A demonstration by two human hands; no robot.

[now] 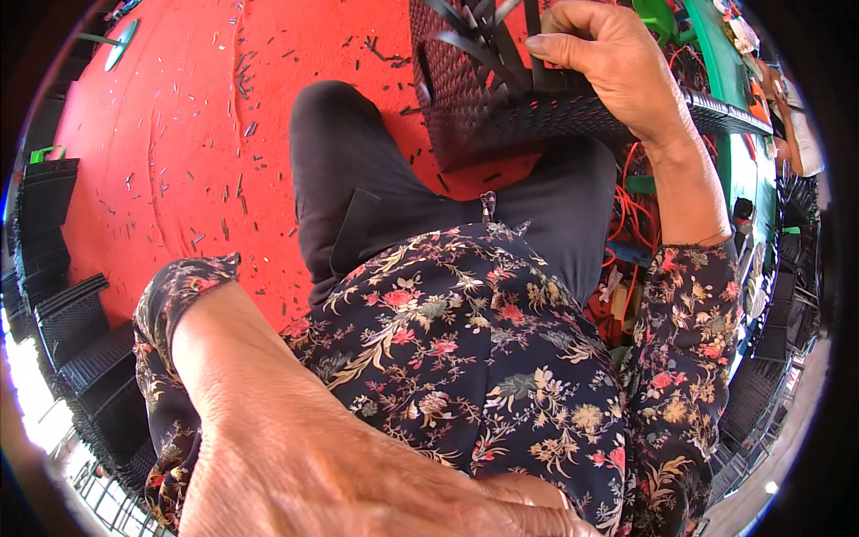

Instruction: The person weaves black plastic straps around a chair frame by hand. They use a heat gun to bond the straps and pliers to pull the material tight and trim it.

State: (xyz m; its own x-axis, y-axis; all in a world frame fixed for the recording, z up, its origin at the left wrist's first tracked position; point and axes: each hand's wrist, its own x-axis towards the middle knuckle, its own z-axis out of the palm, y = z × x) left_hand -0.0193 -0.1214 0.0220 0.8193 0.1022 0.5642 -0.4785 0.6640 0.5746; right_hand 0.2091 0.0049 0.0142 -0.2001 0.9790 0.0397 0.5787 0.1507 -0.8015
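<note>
In the head view, the right hand (617, 67) reaches up to a black woven panel (452, 121) that stands ahead of the lap, in front of the thigh on that side, one corner pointing down toward the red floor covering (165, 107). Its fingers (574, 18) and thumb are closed in a pinch on an upright flat black strip (537, 76) at the panel's upper part, where several loose strips (479, 54) fan out, partly blurred. The left hand (349, 483) lies large across the lower edge, before the floral shirt (438, 358), well apart from the panel; its fingers are cut off or hidden, so I cannot tell whether they are curled round anything. The strips look thin, light and springy, probably smooth enough to slip lengthwise, so a pinch across the flat faces, close to where a strip leaves the weave, should control it best; a hold far out along it would let it whip or twist. The panel itself seems stiff along its edge, so the border or corner should be the steadiest place to brace it. Dark offcuts (242, 80) dot the floor covering, and red cords (633, 201) lie tangled beside the dark trousers (335, 152).
</note>
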